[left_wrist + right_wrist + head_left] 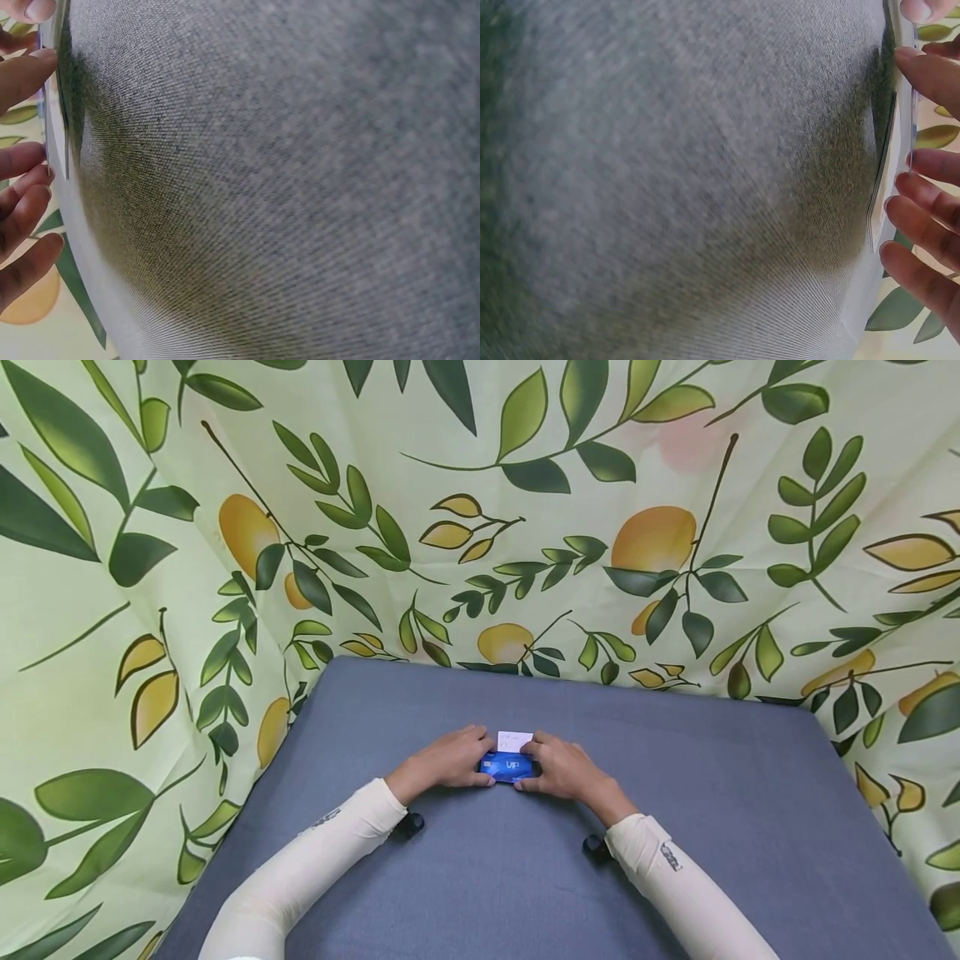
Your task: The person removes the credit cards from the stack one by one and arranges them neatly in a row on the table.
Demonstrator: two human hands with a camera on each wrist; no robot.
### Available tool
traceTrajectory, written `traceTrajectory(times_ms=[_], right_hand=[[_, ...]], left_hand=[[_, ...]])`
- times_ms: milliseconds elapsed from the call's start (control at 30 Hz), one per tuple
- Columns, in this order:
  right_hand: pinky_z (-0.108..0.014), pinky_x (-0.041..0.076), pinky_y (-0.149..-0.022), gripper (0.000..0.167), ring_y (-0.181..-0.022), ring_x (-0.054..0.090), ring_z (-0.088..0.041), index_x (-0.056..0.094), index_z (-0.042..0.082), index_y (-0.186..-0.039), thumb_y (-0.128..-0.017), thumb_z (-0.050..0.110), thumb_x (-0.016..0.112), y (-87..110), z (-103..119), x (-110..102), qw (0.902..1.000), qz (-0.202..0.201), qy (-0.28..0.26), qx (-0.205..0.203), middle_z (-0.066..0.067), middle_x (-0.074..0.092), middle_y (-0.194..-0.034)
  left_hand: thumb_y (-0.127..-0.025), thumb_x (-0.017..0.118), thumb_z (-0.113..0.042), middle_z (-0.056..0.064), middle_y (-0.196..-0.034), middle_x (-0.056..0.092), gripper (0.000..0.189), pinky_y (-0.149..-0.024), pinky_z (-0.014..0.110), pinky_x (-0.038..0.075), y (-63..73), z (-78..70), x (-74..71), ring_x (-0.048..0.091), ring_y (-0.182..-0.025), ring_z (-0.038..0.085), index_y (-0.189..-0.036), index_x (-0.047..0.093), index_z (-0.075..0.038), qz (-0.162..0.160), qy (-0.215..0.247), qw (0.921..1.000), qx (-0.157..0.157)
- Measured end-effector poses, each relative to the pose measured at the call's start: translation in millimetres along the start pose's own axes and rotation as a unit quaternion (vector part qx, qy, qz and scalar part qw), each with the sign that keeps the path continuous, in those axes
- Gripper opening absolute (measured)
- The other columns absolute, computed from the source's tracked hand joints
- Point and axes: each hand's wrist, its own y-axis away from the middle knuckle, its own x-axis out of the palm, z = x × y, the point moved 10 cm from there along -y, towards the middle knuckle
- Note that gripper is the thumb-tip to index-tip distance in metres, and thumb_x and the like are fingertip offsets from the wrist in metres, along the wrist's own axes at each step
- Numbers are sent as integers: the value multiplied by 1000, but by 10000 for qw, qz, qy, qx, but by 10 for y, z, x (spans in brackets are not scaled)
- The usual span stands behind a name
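A blue card [507,767] printed "VIP" lies flat between both hands over the grey-covered surface. Behind it, a white card [514,742] with faint marks sticks out, partly overlapped by the blue one. My left hand [453,760] holds the blue card's left end, thumb at the near edge and fingers toward the far side. At its right end, my right hand [564,767] grips it likewise, with fingertips beside the white card. In both wrist views the thin card edges [58,127] appear nearly side-on, with the left thumb [26,79] and right thumb [934,79] touching the near edge.
The padded grey surface [480,877] spreads around both hands. A leaf-and-fruit patterned cloth [465,585] hangs behind it and along both sides. Dark wrist-camera pieces [408,825] show under the forearms, beside the light sleeves [315,852].
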Motion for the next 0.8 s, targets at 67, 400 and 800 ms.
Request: traceTrajectory(times_ms=[67, 400, 800], right_hand=[[-46, 54, -80, 59, -96, 60, -18, 68, 8, -123, -82, 49, 80, 1, 9, 7, 10000, -13, -1, -15, -9, 63, -116], [-48, 54, -81, 60, -98, 61, -20, 68, 8, -124, -82, 50, 79, 22, 40, 30, 10000, -61, -35, -4, -9, 63, -118], [-46, 54, -79, 60, -98, 62, -21, 68, 9, -123, -82, 51, 78, 34, 74, 49, 10000, -79, -9, -19, -8, 63, -117]], left_hand=[[-91, 69, -52, 5, -116, 58, 59, -91, 34, 49, 12, -1, -4, 52, -100, 15, -132, 62, -9, 2, 9, 10000, 1], [-89, 71, -52, 4, -109, 57, 58, -86, 33, 49, 47, -20, -25, 51, -95, 15, -129, 63, -9, -107, 8, 9999, 78], [-89, 72, -51, 4, -111, 58, 58, -87, 33, 49, 90, -6, -8, 52, -96, 15, -128, 64, -9, -80, 105, 9999, 79]])
